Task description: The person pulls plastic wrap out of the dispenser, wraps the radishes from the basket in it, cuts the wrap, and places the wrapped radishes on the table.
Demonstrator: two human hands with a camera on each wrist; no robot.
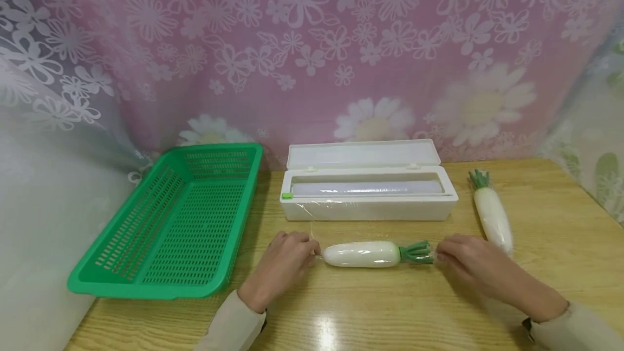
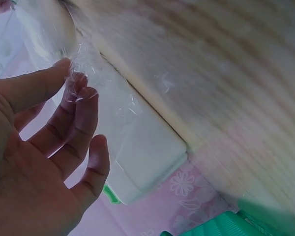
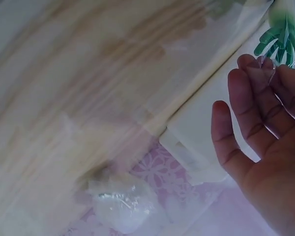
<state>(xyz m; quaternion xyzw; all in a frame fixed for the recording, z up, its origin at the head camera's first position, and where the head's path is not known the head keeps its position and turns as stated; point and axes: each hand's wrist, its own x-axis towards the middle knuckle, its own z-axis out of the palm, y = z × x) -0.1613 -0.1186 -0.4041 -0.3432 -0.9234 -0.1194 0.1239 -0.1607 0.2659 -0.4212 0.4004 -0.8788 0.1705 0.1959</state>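
Note:
A white radish with cut green stalks lies sideways on the table, covered in clear plastic wrap. At its left tip my left hand pinches the gathered end of the plastic wrap between thumb and fingers. Beyond the green stalks, my right hand pinches the wrap's other end, and a thin clear edge shows at those fingertips in the right wrist view. Behind the radish stands a white cling film box, lid up, with a roll of film inside.
A second wrapped radish lies at the right, beyond my right hand. On the left sits a green plastic basket with slotted walls. A pink flowered curtain hangs behind the wooden table.

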